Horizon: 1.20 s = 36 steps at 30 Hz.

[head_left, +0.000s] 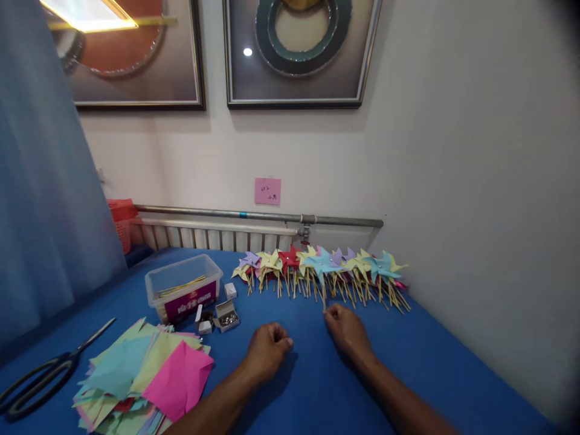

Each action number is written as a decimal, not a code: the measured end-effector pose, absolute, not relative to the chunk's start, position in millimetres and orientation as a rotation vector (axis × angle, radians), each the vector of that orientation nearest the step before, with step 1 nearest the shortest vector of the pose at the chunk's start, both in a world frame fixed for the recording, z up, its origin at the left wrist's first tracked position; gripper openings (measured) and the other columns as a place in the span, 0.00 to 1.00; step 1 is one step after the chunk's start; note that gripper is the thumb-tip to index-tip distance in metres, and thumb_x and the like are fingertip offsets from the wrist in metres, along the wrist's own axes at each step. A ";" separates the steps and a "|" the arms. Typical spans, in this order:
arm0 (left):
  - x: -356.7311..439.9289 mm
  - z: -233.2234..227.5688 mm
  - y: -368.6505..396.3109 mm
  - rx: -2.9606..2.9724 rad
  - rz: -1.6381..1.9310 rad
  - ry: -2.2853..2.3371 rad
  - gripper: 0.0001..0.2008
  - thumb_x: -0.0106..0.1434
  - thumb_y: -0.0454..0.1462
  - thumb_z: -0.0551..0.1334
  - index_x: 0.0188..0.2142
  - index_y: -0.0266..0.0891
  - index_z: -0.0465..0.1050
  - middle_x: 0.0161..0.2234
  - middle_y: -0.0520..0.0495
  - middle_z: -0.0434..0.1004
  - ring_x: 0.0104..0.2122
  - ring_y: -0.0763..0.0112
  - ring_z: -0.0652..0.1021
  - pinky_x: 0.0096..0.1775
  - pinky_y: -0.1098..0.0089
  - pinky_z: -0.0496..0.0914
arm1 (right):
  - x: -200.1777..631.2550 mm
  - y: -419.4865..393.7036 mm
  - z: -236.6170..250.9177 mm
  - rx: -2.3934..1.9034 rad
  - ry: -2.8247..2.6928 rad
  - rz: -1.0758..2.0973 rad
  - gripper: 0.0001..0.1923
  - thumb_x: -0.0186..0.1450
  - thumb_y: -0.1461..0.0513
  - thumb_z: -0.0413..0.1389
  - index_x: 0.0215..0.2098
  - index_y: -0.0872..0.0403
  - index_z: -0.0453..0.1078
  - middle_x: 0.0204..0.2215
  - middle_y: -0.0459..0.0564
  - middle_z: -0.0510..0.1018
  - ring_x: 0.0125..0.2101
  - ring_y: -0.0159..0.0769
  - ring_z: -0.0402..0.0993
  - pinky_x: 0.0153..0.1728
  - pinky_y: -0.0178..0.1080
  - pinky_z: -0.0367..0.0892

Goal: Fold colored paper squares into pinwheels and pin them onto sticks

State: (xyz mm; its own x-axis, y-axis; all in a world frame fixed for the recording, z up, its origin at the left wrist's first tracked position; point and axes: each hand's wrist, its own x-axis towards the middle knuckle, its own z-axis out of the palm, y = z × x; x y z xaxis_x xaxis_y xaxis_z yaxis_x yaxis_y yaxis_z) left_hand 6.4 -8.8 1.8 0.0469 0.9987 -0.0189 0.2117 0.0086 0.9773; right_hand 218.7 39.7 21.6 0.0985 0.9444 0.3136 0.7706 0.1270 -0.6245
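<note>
My right hand (347, 329) is closed, with its fingertips pinching the lower end of the stick of a light blue paper pinwheel (321, 263). That pinwheel's head overlaps a row of finished pinwheels (269, 261) in yellow, purple, red and blue, lying with their sticks toward me. My left hand (267, 350) is curled closed above the blue cloth, apart from the right; whatever is inside its fingers, if anything, is hidden. To its left lies a pile of cut paper squares (120, 365), with a pink sheet (183, 380) on top.
A clear plastic tub (183, 275) holds thin sticks. Beside it are a small open box of metal pins (228, 318), another opened box (205, 323) and a small white box (231, 291). Black-handled scissors (58, 365) lie at left. A radiator (203, 235) and wall bound the back.
</note>
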 end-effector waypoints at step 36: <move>8.1 8.9 -17.2 1.694 0.814 1.459 0.05 0.57 0.36 0.58 0.27 0.37 0.70 0.22 0.54 0.66 0.24 0.74 0.65 0.28 0.72 0.57 | 313.8 95.1 24.3 -2.201 -1.657 0.020 0.17 0.69 0.57 0.46 0.37 0.54 0.75 0.36 0.59 0.82 0.38 0.46 0.79 0.32 0.38 0.60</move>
State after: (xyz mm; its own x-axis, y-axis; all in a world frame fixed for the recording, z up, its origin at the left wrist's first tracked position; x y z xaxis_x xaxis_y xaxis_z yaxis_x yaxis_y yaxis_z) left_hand 8.1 -17.2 8.9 0.1501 0.9887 -0.0039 0.5162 -0.0750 0.8532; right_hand 313.8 95.1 24.3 0.3032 0.9282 0.2155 0.9228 -0.2295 -0.3095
